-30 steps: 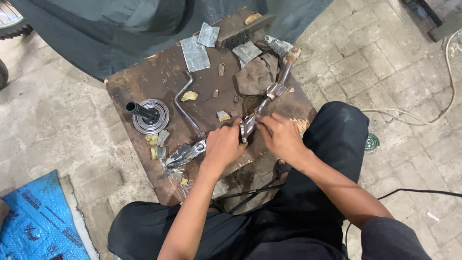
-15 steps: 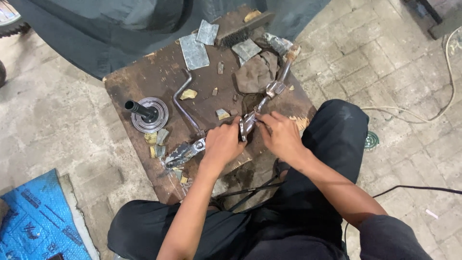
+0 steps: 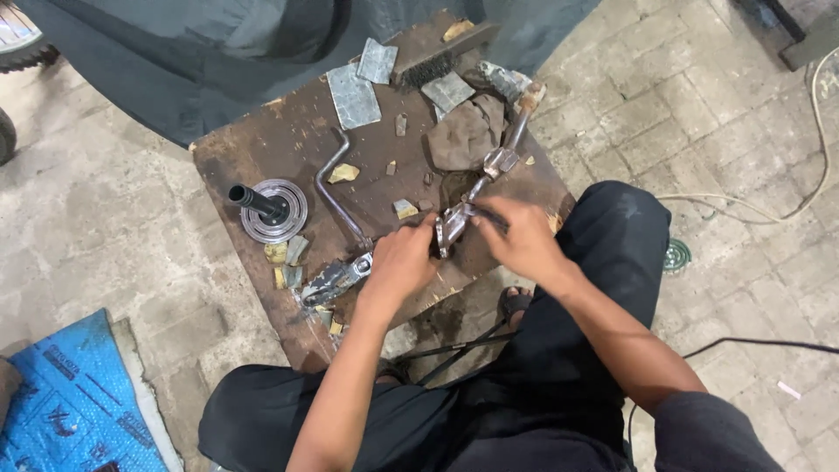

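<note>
Almost nothing has shifted over the last second: both hands sit in the same spot at the near edge of the wooden board (image 3: 262, 166), so the work reads as fine fiddling at one joint, not repositioning. Left hand (image 3: 404, 260) is curled down over the lower part of the long metal linkage (image 3: 489, 175), fingers wrapped together around it just beside the bright clamp piece (image 3: 451, 229). Right hand (image 3: 523, 240) comes in from the other side, fingertips pinched together on the same clamp piece; exactly what they grip is hidden under the fingers. The linkage runs diagonally from the far right corner of the board, where its wooden-ended tip (image 3: 530, 94) lies beside a crumpled brown rag (image 3: 466, 133), down to the hands, and its greasy lower end (image 3: 336, 280) pokes out beyond the left hand toward the near edge. The bent steel rod (image 3: 332, 188) in mid-board and the ribbed pulley with black stub (image 3: 271, 208) toward the left edge have not moved. Flat grey metal plates (image 3: 354, 96) and a wire brush (image 3: 437, 59) lie along the far edge. My read: the part is pinned steady and the effort is all at the clamp.
</note>
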